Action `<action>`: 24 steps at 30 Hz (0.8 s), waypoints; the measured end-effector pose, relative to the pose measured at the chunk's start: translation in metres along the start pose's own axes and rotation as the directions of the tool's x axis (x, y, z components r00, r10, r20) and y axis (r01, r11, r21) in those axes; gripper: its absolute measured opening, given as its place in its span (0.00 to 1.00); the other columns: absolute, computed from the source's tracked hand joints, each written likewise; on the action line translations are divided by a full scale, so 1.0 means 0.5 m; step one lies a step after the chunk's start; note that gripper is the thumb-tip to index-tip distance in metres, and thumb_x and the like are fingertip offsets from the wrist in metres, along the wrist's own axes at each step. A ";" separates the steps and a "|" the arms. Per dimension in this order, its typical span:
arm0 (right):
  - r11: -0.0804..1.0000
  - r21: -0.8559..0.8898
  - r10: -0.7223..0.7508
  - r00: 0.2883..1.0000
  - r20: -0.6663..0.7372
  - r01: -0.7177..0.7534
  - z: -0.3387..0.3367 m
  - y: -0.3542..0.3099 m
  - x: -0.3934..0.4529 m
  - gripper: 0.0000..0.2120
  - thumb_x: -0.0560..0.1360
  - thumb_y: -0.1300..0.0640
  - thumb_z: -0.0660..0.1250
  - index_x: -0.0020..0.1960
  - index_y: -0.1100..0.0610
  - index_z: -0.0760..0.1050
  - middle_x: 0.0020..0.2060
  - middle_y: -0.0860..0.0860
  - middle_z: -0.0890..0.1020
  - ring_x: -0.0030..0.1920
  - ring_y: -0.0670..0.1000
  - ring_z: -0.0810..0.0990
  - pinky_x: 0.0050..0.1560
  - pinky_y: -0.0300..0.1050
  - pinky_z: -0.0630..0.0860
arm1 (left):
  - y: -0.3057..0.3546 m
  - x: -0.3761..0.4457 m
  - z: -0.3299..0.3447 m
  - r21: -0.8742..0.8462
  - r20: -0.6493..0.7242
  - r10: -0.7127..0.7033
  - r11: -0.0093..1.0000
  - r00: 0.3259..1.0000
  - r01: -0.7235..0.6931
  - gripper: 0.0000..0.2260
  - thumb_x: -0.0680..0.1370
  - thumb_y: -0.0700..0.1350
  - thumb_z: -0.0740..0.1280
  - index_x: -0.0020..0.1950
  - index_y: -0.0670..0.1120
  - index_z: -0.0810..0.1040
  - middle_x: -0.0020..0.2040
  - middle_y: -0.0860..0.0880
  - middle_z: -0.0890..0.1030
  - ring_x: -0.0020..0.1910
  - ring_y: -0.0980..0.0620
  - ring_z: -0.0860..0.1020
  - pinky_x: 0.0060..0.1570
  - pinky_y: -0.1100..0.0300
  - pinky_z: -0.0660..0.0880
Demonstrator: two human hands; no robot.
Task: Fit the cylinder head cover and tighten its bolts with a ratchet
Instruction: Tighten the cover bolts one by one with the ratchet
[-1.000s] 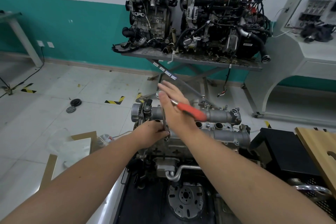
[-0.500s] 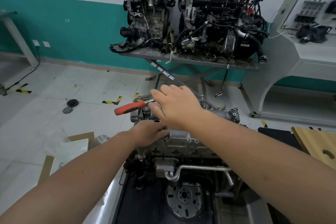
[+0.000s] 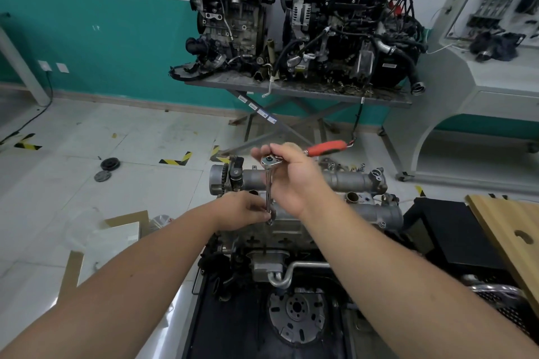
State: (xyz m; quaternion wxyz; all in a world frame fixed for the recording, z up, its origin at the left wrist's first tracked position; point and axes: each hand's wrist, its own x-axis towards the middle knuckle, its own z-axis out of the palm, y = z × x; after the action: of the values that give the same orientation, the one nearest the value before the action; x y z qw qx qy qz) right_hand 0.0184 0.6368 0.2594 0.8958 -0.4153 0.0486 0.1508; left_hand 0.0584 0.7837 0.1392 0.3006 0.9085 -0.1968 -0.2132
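The grey cylinder head cover (image 3: pixel 347 181) sits on top of the engine in front of me. A ratchet with a red handle (image 3: pixel 326 148) stands on a long steel extension (image 3: pixel 268 192) that reaches down to a bolt at the cover's near edge. My right hand (image 3: pixel 294 181) grips the ratchet at its head, the red handle pointing right. My left hand (image 3: pixel 245 210) pinches the lower end of the extension at the socket, steadying it on the bolt.
A metal table (image 3: pixel 297 90) with two other engines stands behind. A wooden board (image 3: pixel 510 230) lies at the right on a black case. Cardboard and plastic (image 3: pixel 116 230) lie on the floor at the left, with two round discs (image 3: pixel 106 169) farther off.
The red handle swung from pointing right to pointing left and is back pointing right. My left hand stayed on the extension's lower end.
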 end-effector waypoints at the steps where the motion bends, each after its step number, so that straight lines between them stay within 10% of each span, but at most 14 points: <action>1: 0.997 -0.014 -0.083 0.996 -0.045 0.082 -0.005 0.010 0.007 0.13 0.81 0.64 0.60 0.38 0.56 0.70 0.34 0.52 0.84 0.41 0.52 0.84 0.35 0.43 0.78 | -0.002 0.002 0.001 0.017 -0.002 -0.007 1.000 1.000 0.007 0.03 0.78 0.60 0.66 0.48 0.69 0.79 0.42 0.66 0.79 0.48 0.61 0.77 0.50 0.60 0.70; 4: 0.820 -0.476 -0.394 0.917 -0.066 0.318 -0.027 0.034 0.023 0.08 0.82 0.54 0.63 0.47 0.49 0.79 0.54 0.43 0.84 0.55 0.49 0.81 0.53 0.47 0.79 | -0.001 0.008 0.002 0.045 -0.004 -0.024 0.999 1.000 0.024 0.10 0.79 0.63 0.63 0.55 0.62 0.81 0.44 0.63 0.80 0.51 0.56 0.78 0.53 0.56 0.72; 6: 0.333 -0.789 -0.627 0.746 0.224 0.517 -0.045 0.042 0.023 0.10 0.81 0.52 0.63 0.58 0.46 0.82 0.68 0.42 0.75 0.68 0.48 0.74 0.67 0.45 0.72 | -0.004 0.008 0.002 0.012 0.004 -0.037 0.999 0.999 0.037 0.10 0.78 0.64 0.62 0.52 0.65 0.81 0.40 0.64 0.80 0.46 0.59 0.78 0.49 0.57 0.72; 9: -0.420 -0.687 -0.558 0.428 0.711 0.593 -0.060 0.044 0.037 0.09 0.78 0.58 0.69 0.55 0.58 0.84 0.64 0.54 0.80 0.62 0.58 0.78 0.61 0.54 0.75 | 0.001 0.005 0.000 0.046 0.005 -0.020 0.999 1.000 0.020 0.09 0.74 0.68 0.60 0.45 0.70 0.79 0.40 0.66 0.81 0.45 0.59 0.79 0.49 0.56 0.75; 13: -0.738 -0.567 -0.341 0.524 0.780 0.365 -0.037 0.013 0.029 0.08 0.72 0.62 0.70 0.51 0.58 0.82 0.45 0.53 0.82 0.47 0.59 0.80 0.54 0.55 0.74 | 0.001 0.008 0.001 0.061 0.017 0.021 0.998 1.000 -0.022 0.20 0.72 0.72 0.56 0.56 0.66 0.79 0.51 0.60 0.82 0.53 0.57 0.79 0.57 0.52 0.74; 17: -0.808 -0.573 -0.216 0.835 0.506 0.139 0.012 -0.017 -0.003 0.20 0.82 0.42 0.51 0.64 0.53 0.73 0.53 0.52 0.79 0.53 0.59 0.78 0.61 0.61 0.68 | 0.009 0.002 -0.004 0.052 0.053 -0.058 0.997 0.997 0.056 0.16 0.69 0.75 0.55 0.50 0.73 0.75 0.56 0.59 0.80 0.57 0.54 0.76 0.59 0.51 0.73; 21: -0.728 -0.666 -0.091 0.941 0.327 0.162 0.057 -0.033 0.001 0.11 0.83 0.51 0.53 0.58 0.53 0.72 0.47 0.52 0.78 0.46 0.57 0.78 0.44 0.51 0.67 | 0.008 0.004 -0.009 -0.003 0.066 -0.073 0.997 0.995 0.073 0.21 0.68 0.77 0.56 0.48 0.68 0.78 0.48 0.61 0.81 0.52 0.55 0.78 0.57 0.52 0.74; 24: -0.459 -0.879 -0.043 0.986 0.163 0.126 0.076 -0.046 0.011 0.12 0.82 0.54 0.55 0.50 0.56 0.75 0.42 0.54 0.81 0.41 0.57 0.79 0.36 0.48 0.70 | 0.009 0.001 -0.010 -0.017 0.062 -0.060 0.998 0.996 0.061 0.20 0.69 0.77 0.55 0.41 0.66 0.79 0.36 0.63 0.77 0.44 0.56 0.77 0.48 0.54 0.72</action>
State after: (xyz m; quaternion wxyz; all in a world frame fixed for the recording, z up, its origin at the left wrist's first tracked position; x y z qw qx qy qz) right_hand 0.0291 0.6527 0.2997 0.1255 -0.9777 -0.1584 0.0573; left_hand 0.0603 0.7821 0.1454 0.2965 0.9042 -0.1763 -0.2519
